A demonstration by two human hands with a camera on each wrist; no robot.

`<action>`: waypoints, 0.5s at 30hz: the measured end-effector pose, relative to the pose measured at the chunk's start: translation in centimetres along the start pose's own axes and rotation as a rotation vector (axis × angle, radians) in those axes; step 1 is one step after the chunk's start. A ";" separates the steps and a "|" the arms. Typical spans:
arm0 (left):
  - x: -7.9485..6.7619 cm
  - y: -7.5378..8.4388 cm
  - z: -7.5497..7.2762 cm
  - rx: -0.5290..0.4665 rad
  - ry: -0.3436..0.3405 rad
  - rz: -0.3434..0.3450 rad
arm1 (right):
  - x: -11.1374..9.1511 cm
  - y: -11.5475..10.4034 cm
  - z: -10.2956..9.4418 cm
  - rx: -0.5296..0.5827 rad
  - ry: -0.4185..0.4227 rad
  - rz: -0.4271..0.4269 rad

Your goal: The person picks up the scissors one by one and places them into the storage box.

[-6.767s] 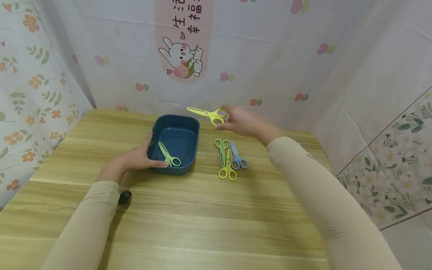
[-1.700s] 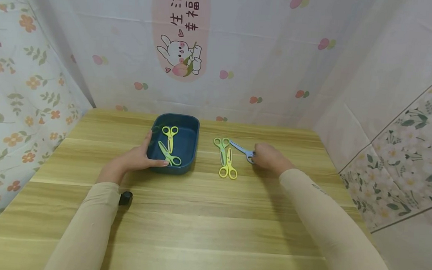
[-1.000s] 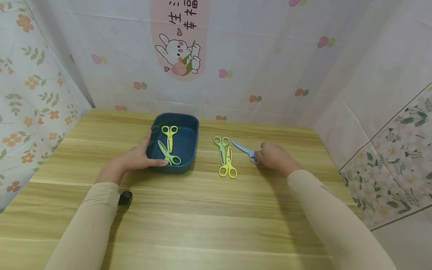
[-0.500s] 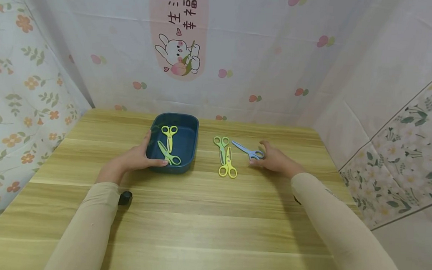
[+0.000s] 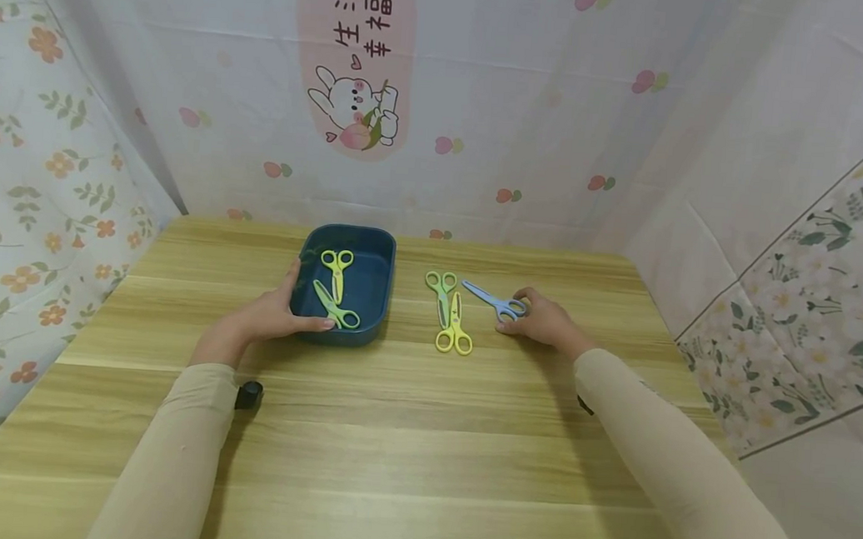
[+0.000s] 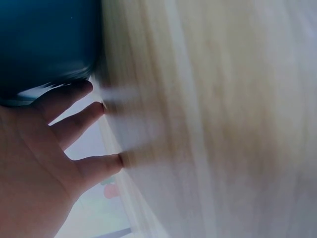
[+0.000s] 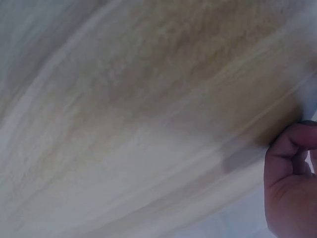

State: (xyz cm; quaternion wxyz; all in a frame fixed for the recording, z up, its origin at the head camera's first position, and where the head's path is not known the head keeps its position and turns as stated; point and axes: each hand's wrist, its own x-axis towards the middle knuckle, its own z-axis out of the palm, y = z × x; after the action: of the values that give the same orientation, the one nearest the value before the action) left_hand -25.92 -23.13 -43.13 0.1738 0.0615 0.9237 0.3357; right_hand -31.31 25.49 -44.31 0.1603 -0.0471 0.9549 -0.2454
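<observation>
My left hand (image 5: 266, 314) lies against the left side and near corner of a dark blue box (image 5: 367, 332), with the thumb over its near rim. In the left wrist view the fingers are spread and fairly straight beside the box. Green scissors (image 5: 335, 305) and yellow scissors (image 5: 337, 273) lie inside it. At the right, my right hand (image 5: 544, 317) holds blue scissors (image 5: 495, 302) by the handles, thumb and a bent finger on either side; the blades lie toward the left. Green scissors (image 5: 441, 295) and yellow scissors (image 5: 455, 330) lie between box and right hand, overlapping.
The wooden table (image 5: 388, 458) carries everything and ends at a printed curtain (image 5: 487, 115) behind. More patterned cloth (image 5: 37, 217) hangs at the left, and a floral panel (image 5: 836, 289) stands at the right. A dark wrist device (image 5: 248, 394) sits at the left cuff.
Earlier, yellow scissors went from my right hand into the box. The blue scissors were drawn rightward, away from the pair. My right hand loosened its fingers, then brought them in around the handles. Left hand stayed.
</observation>
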 end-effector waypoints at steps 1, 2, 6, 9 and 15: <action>0.1 -0.1 0.0 0.001 0.002 0.001 | 0.1 0.0 0.1 0.005 0.005 0.009; 0.1 -0.1 0.0 -0.002 0.005 0.002 | 0.1 0.0 0.2 0.009 0.008 0.015; 0.1 -0.1 0.0 0.001 0.005 0.004 | 0.0 0.0 0.4 0.032 0.016 0.025; 0.0 0.0 0.0 0.000 0.006 0.001 | -0.2 -0.2 0.4 0.031 0.019 0.022; 0.2 -0.2 -0.1 0.025 0.003 -0.006 | -0.6 -0.5 0.2 0.007 0.003 0.022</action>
State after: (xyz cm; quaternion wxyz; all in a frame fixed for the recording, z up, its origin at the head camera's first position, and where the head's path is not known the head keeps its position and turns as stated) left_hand -26.15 -23.31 -43.24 0.1724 0.0603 0.9283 0.3239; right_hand -30.68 25.07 -44.09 0.1617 -0.0355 0.9548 -0.2469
